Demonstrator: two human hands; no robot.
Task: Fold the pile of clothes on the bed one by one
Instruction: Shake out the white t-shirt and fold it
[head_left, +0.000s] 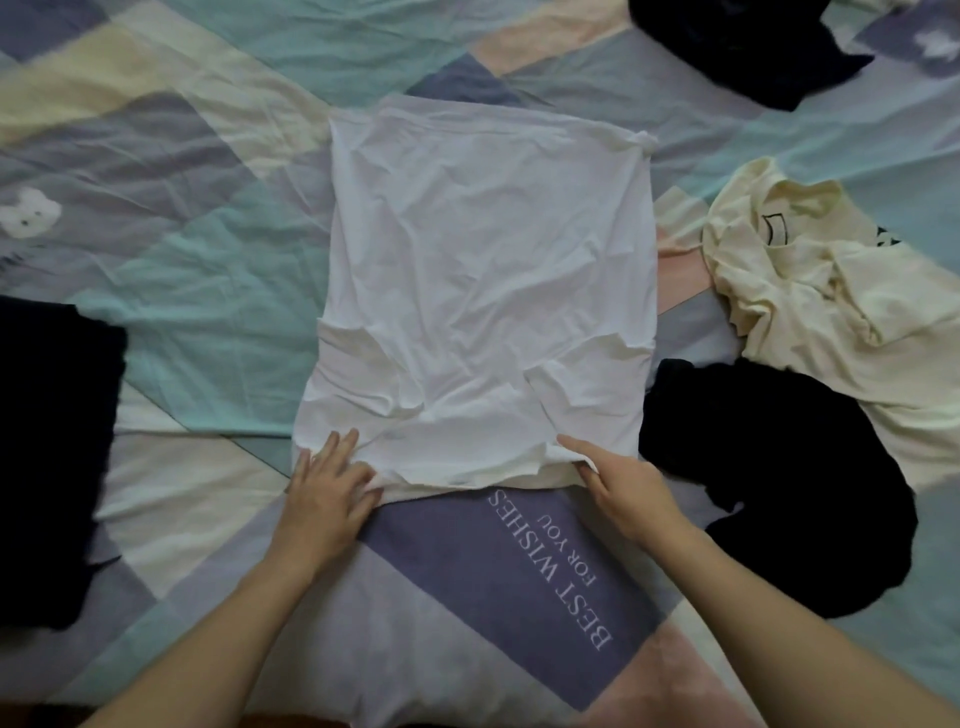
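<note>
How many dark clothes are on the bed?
3: one dark garment at the left edge, one black garment right of the white shirt, one dark garment top right. Others may lie outside the view.

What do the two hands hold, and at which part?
Both hold the white shirt at its near edge: left hand at the left corner, right hand at the right.
</note>
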